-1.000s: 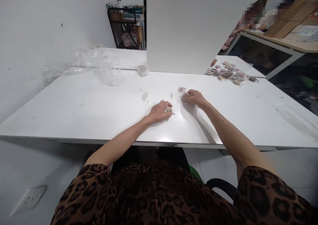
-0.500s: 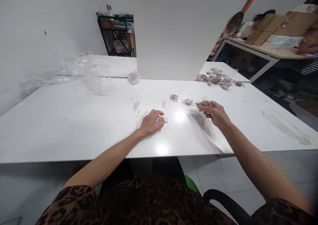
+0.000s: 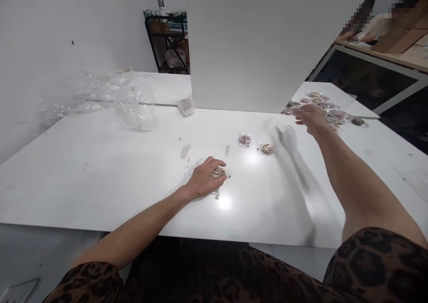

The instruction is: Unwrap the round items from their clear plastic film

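Observation:
My left hand (image 3: 207, 178) rests on the white table (image 3: 110, 174), its fingers curled around a small clear-wrapped packet (image 3: 219, 173) with brownish contents. My right hand (image 3: 312, 118) reaches to the far right, over a pile of similar packets (image 3: 337, 113), some pinkish, some brown. Motion blurs its fingers, so whether they grip a packet does not show. Between the hands lie two single packets, a pink one (image 3: 244, 140) and a yellow-brown one (image 3: 268, 149).
Crumpled clear plastic (image 3: 133, 111) spreads along the left wall. A whitish wrapped bundle (image 3: 186, 106) sits by the upright white panel (image 3: 240, 49). Behind stands a black shelf (image 3: 167, 33). At the upper right, people are near another table (image 3: 384, 53) with a cardboard box.
My right hand has moved away and to the right, from beside the single packets to the pile; the packet it held is no longer distinguishable. The left hand keeps its packet. The view has shifted.

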A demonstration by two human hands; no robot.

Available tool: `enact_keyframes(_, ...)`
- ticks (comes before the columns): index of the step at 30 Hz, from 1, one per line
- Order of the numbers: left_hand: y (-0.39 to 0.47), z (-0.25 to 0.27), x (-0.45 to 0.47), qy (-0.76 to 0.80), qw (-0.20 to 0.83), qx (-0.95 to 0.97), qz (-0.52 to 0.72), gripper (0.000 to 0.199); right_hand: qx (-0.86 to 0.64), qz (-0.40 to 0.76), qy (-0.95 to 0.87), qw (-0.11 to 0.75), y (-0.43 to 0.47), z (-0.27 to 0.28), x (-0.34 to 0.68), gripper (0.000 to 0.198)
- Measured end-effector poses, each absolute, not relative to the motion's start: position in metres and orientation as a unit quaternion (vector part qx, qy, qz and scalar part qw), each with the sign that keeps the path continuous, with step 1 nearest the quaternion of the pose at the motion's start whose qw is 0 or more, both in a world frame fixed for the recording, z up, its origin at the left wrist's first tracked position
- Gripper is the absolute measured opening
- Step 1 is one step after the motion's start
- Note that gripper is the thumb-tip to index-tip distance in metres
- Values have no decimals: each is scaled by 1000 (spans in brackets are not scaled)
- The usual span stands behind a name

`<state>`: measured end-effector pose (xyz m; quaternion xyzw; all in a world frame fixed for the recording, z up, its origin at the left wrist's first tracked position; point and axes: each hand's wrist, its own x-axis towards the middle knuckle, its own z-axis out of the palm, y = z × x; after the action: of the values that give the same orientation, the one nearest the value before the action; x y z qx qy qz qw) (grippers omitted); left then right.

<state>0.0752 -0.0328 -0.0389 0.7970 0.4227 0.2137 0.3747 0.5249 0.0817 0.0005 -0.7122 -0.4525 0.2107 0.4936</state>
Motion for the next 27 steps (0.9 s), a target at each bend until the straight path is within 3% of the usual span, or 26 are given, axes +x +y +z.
enact_keyframes(4,-31,-39,75,421,372,800,209,34,-709,257,-550,359,26,-40,478,35)
enact_keyframes(8,-31,-36,76,424,358,806,206,35,-704,146,-651,242,-15,-55,438,39)
enact_keyframes(12,-31,-37,78,424,347,810,208,34,-751,221,-533,322,-30,-44,423,48)
enact_keyframes(15,-31,-39,78,420,349,811,210,35,-697,335,-461,435,-24,-29,410,62)
enact_keyframes(18,-30,-38,77,413,350,814,211,35,-631,378,-454,503,-5,-18,385,62)
enact_keyframes(21,-30,-38,77,411,349,816,209,36,-643,375,-454,490,18,-16,355,57)
enact_keyframes(27,-28,-42,78,408,346,819,209,37,-734,292,-500,354,39,-26,323,49)
